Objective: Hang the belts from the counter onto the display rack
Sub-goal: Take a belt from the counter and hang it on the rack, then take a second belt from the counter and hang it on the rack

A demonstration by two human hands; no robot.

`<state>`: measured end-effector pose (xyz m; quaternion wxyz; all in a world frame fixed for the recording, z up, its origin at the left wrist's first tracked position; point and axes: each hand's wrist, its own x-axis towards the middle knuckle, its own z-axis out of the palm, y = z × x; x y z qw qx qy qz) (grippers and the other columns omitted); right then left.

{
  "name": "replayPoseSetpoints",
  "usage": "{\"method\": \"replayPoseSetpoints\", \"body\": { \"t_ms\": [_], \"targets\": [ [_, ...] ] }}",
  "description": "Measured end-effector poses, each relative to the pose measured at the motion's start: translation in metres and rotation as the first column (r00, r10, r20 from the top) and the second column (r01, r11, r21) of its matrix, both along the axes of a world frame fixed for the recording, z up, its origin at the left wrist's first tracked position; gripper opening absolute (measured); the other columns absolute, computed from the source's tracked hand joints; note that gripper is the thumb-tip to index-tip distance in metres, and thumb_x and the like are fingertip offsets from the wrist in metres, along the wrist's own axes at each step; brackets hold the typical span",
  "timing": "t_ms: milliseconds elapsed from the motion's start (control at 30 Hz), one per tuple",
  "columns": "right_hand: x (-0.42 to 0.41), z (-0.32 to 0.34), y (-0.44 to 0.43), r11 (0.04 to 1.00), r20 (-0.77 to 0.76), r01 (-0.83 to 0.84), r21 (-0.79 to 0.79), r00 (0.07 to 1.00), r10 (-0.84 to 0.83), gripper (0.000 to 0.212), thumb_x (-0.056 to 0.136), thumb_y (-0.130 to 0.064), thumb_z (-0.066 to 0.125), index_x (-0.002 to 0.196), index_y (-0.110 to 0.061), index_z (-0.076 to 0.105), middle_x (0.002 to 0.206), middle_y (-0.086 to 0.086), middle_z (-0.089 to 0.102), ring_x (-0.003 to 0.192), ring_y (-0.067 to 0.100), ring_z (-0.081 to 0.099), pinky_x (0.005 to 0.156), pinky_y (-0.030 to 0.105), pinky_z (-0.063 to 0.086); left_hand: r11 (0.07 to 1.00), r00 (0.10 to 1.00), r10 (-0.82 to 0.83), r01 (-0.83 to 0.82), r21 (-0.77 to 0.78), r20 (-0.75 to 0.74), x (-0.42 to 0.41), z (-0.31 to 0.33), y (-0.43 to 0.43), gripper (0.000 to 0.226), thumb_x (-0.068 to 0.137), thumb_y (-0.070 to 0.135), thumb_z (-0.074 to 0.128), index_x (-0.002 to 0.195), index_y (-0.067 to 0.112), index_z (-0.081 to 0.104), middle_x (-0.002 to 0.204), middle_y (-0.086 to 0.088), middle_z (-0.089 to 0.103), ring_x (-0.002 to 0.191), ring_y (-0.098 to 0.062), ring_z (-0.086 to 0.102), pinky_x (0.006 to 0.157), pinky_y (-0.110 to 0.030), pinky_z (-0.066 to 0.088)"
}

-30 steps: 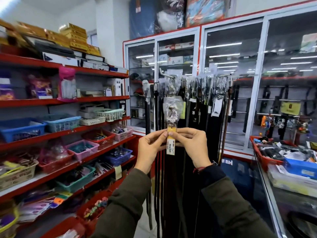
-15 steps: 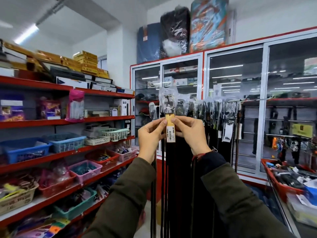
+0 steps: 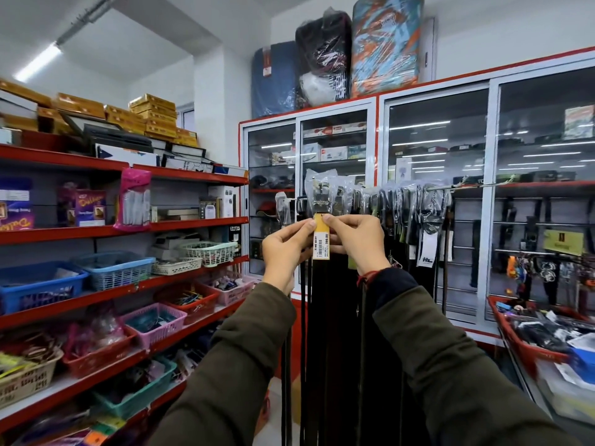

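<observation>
In the head view, both hands are raised in front of the display rack [image 3: 463, 187], a horizontal rod fixed across the glass cabinet [image 3: 438, 201]. The left hand [image 3: 285, 249] and right hand [image 3: 355, 243] each pinch the belt [image 3: 322, 333] just under its plastic-wrapped buckle [image 3: 321, 194], thumbs and forefingers closed on the strap at the yellow price tag [image 3: 321, 241]. Holding it from 2 sides likely keeps the buckle upright and steady so it can be hooked on at the rod's left end, beside the row of belts hanging there. The strap falls straight down between the sleeves. Whether the buckle is on the rod yet I cannot tell. Red shelves [image 3: 128, 230] with baskets line the left wall; the counter [image 3: 531, 397] edges in at lower right.
</observation>
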<state>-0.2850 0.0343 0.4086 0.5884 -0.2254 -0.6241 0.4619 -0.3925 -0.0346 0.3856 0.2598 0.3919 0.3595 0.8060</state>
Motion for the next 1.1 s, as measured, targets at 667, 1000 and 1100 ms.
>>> {"method": "replayPoseSetpoints", "body": {
  "t_ms": [667,1000,1100],
  "targets": [
    [0.057,-0.123,-0.005,0.71,0.197,0.393,0.585,0.78,-0.594,0.036,0.103,-0.024,0.046,0.138,-0.019,0.053,0.136,-0.002,0.055,0.131,0.015,0.05,0.11,0.032,0.045,0.836,0.56,0.523,-0.481,0.262,-0.643,0.056,-0.105,0.023,0.038,0.104,0.023,0.052,0.142,0.026,0.056,0.157,0.011,0.043,0.151,0.003,0.025,0.122,-0.019,0.025],
    [0.167,-0.225,-0.045,0.615,0.435,0.498,0.611,0.438,-0.787,0.052,0.103,-0.031,0.045,0.154,-0.019,0.036,0.168,0.003,0.024,0.16,0.026,0.008,0.128,0.054,0.011,0.882,0.392,0.348,-0.445,0.155,-0.852,0.146,-0.207,-0.005,0.047,0.104,0.028,0.05,0.151,0.023,0.047,0.167,0.003,0.029,0.161,-0.02,0.01,0.131,-0.042,0.002],
    [0.202,-0.256,-0.063,0.609,0.503,0.525,0.594,0.349,-0.791,0.053,0.102,-0.032,0.047,0.153,-0.018,0.038,0.168,0.004,0.024,0.159,0.029,0.01,0.127,0.056,0.011,0.909,0.414,0.266,-0.408,0.084,-0.871,0.179,-0.238,-0.014,0.047,0.104,0.029,0.049,0.151,0.023,0.047,0.168,0.003,0.029,0.161,-0.02,0.01,0.131,-0.043,0.001]
  ]
}}
